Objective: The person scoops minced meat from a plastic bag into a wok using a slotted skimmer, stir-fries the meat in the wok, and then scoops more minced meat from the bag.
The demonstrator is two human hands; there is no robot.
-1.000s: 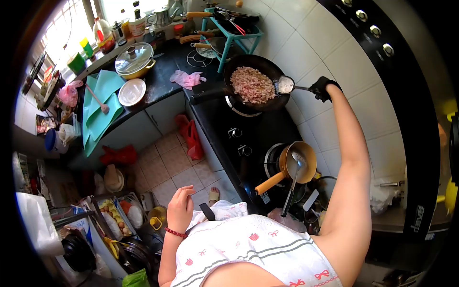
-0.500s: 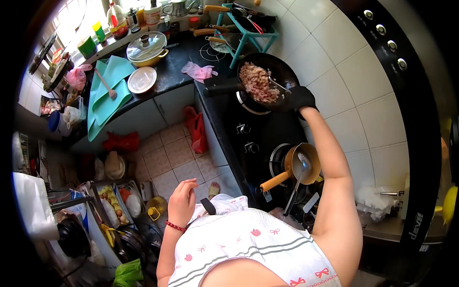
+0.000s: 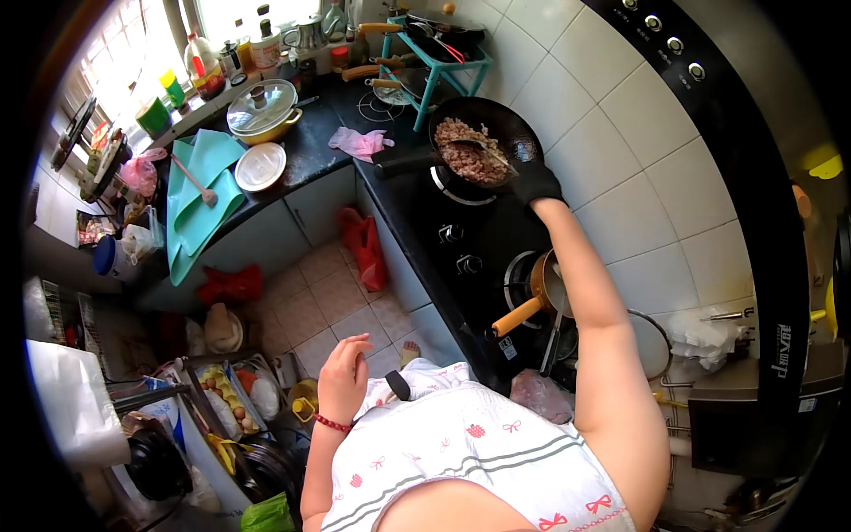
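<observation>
My right hand (image 3: 535, 183), in a black glove, is closed on the handle end of a metal spatula (image 3: 489, 152). The spatula's head rests in browned minced meat (image 3: 468, 147) inside a dark wok (image 3: 521, 133) on the far burner. The wok's black handle (image 3: 406, 165) points left, with no hand on it. My left hand (image 3: 344, 368), with a red beaded bracelet, hangs in front of the apron (image 3: 425, 443), its fingers apart and holding nothing.
A yellow pot (image 3: 542, 288) with a ladle sits on the near burner, partly behind my right forearm. A teal rack (image 3: 434, 80) stands behind the wok. Left of it are a pink cloth (image 3: 360, 143), a lidded pot (image 3: 262, 111) and a teal mat (image 3: 206, 177).
My right hand has come closer over the wok's right side. The spatula has moved through the meat, which is spread differently and looks browner. My left hand has barely moved.
</observation>
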